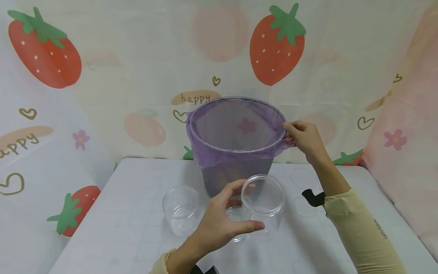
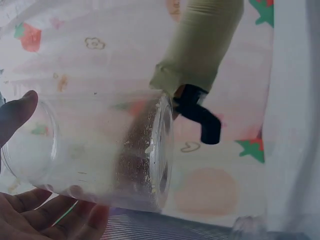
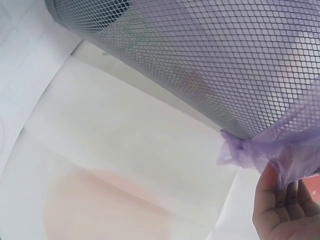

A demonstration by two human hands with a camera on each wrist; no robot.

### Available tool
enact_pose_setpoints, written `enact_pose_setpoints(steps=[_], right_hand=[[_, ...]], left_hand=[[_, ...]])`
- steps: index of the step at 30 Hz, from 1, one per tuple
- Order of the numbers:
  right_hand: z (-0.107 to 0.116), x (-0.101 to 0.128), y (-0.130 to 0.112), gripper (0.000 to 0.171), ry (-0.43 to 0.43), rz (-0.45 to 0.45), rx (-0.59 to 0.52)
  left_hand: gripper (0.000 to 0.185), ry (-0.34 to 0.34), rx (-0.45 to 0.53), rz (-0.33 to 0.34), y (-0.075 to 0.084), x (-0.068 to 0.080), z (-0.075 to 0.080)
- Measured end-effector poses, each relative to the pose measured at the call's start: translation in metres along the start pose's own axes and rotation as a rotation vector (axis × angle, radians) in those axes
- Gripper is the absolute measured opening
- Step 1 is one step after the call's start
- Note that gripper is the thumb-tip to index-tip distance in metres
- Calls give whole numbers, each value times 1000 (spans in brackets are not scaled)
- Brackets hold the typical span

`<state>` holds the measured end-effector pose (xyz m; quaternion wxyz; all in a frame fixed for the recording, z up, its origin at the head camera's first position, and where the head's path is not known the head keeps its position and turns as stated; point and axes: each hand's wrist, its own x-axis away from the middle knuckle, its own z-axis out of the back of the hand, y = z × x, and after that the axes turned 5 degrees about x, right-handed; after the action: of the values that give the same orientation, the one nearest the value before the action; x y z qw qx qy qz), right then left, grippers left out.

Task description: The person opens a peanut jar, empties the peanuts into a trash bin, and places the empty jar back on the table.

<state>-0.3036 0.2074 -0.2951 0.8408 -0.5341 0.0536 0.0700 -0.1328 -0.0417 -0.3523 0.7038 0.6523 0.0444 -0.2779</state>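
You are at the step of bringing a clear plastic cup up to the mesh bin while steadying the bin. Your left hand grips the cup, thumb and fingers curled round its side, tipped and lifted off the tabletop just in front of the bin. Your right hand pinches the purple bag at the bin's right rim. Next, I judge, the cup must rise above the rim. Another cup stands left of the bin's front.
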Motion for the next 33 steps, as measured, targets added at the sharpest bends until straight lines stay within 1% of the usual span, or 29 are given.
enact_pose_setpoints(steps=[6, 11, 14, 19, 22, 28, 33], right_hand=[[0, 1, -1, 48, -2, 4, 3], [1, 1, -1, 48, -1, 2, 3], [0, 1, 0, 49, -6, -10, -3], [0, 2, 3, 49, -8, -32, -4], [1, 2, 3, 49, -4, -30, -11], [1, 1, 2, 49, -11, -18, -14], [2, 1, -2, 49, -20, -20, -10]], left_hand=[[76, -1, -38, -2, -14, 1, -12], [75, -11, -64, 6, -21, 1, -22], [75, -16, -66, 22, -25, 2, -29], [76, -39, -60, 74, -35, 6, -41], [76, -46, -60, 82, -41, 7, -49], [73, -12, -102, 55, -49, 9, -58], [73, 12, -137, 66, -58, 12, -67]])
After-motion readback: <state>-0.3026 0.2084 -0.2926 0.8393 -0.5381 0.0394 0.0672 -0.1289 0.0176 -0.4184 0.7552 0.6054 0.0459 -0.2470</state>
